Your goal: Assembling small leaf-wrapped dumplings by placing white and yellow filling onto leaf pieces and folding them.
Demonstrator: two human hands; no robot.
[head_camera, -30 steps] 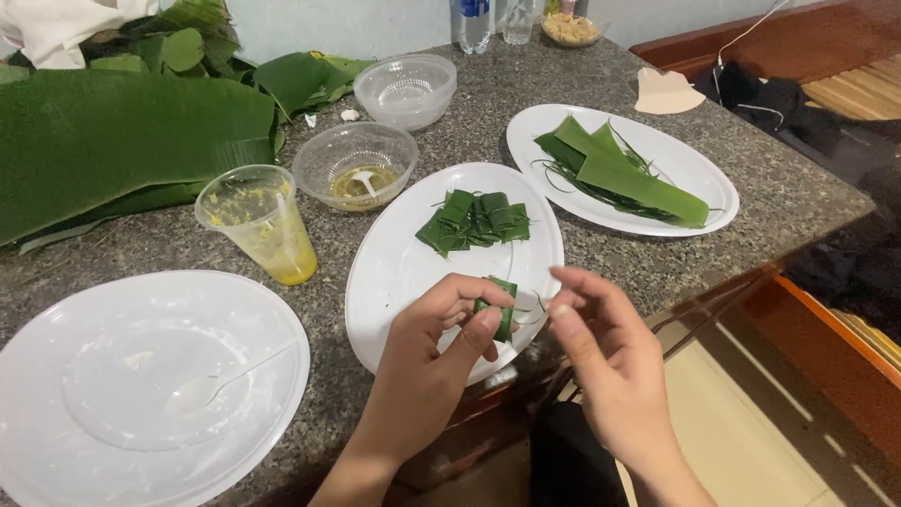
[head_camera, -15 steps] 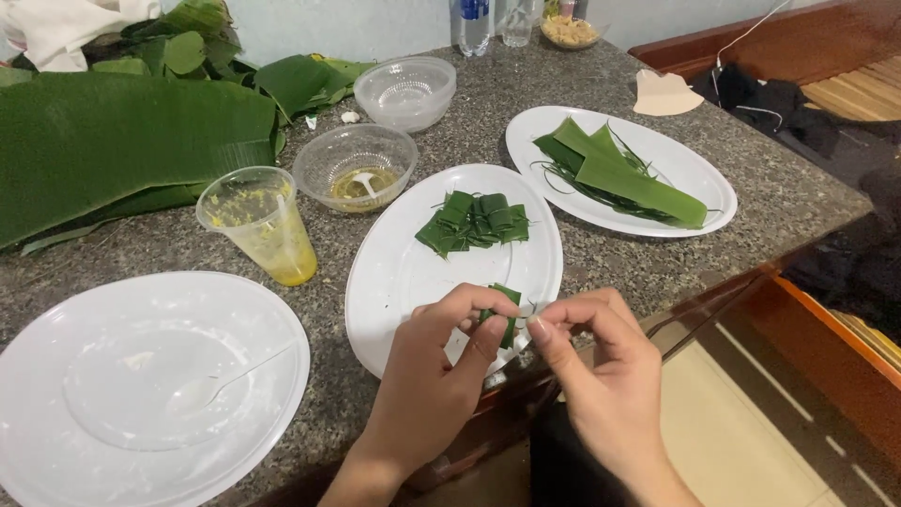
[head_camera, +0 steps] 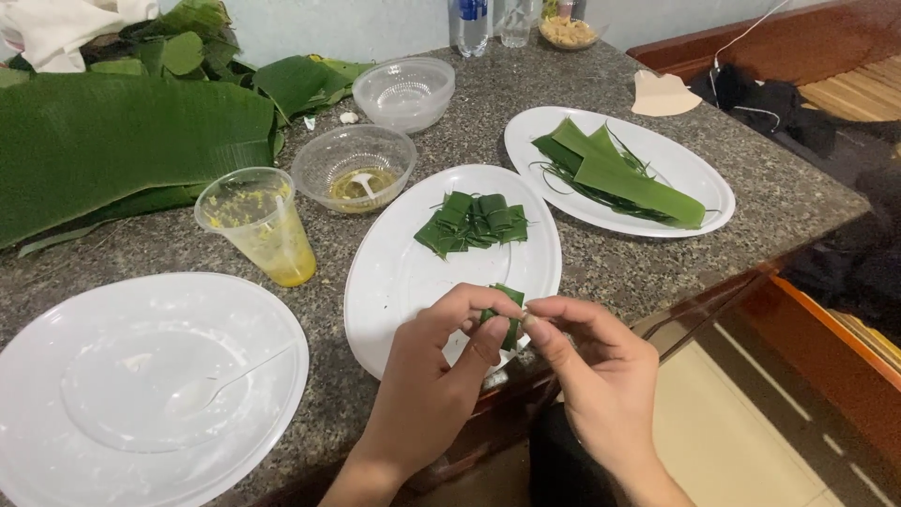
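The fingertips of the left hand point(head_camera: 441, 376) are pinching a small folded leaf parcel point(head_camera: 507, 314), thumb and forefinger closed snugly around its near side, while the right hand point(head_camera: 601, 385) is meeting it from the other side, its thumb and forefinger tips closed against the parcel's edge, apparently on a thin strand too fine to make out. The parcel is being held in the air just over the near rim of the middle oval white plate point(head_camera: 394, 282), not resting on it.

To do this step well, the left pinch should be keeping the folds flat and square, pressing only enough that the leaf is not cracking along the crease; the right fingers should be working close to the parcel rather than far out, so nothing is springing open (a loose fold would likely undo the whole wrap).

Further up the same plate, a cluster of finished green parcels point(head_camera: 472, 222) is lying together. To the right, a second oval plate point(head_camera: 690, 174) is holding long leaf strips point(head_camera: 624, 176). To the left, a plastic cup point(head_camera: 258, 225) with yellow residue is standing beside a clear bowl point(head_camera: 355, 169), with large banana leaves point(head_camera: 122, 141) lying behind and a round white plate point(head_camera: 150, 385) with a plastic spoon point(head_camera: 221, 380) sitting nearest the table edge
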